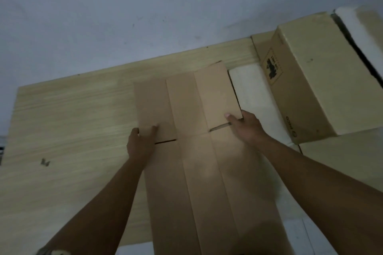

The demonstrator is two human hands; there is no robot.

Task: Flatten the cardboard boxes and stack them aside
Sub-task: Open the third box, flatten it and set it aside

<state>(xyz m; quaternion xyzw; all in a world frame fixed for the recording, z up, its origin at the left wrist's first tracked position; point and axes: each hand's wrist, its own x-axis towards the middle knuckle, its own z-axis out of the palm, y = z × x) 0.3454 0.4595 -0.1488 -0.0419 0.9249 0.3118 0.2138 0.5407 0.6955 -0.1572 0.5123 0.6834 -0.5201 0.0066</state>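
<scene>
two hands on a flattened box [199, 161] lying on the wooden table [72, 120].
left hand [141, 143] pinches its far-left flap, right hand [244, 128] pinches its far-right flap; another box [310, 80] sits far right.

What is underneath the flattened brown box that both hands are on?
The flattened brown box lies mostly on the wooden board; its right edge overhangs white flooring. Anything directly beneath it is covered.
</scene>
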